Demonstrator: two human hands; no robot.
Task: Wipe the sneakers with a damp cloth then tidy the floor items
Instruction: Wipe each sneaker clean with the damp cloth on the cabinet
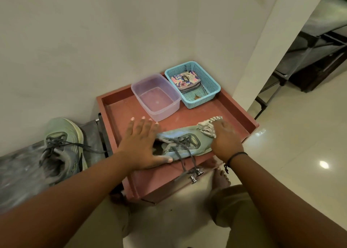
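1. Sneaker point(185, 144) lies on its side on the red worktop point(232, 112), toe to the right, laces trailing over the front edge.
2. Left hand point(139, 144) presses flat on the heel end, fingers straight and spread, holding nothing.
3. Right hand point(224, 137) bears on a pale cloth point(207, 126) at the toe; its grip seems bunched around the cloth, though the fingers are hidden.
4. Behind the sneaker stand a clear tub point(155, 97) and a blue basket point(192, 84) with a patterned pouch point(185, 79).
5. Second sneaker point(63, 146) sits left of the worktop.
6. Wiping is in hand; next probably calls for steadying the heel while sweeping along the upper.
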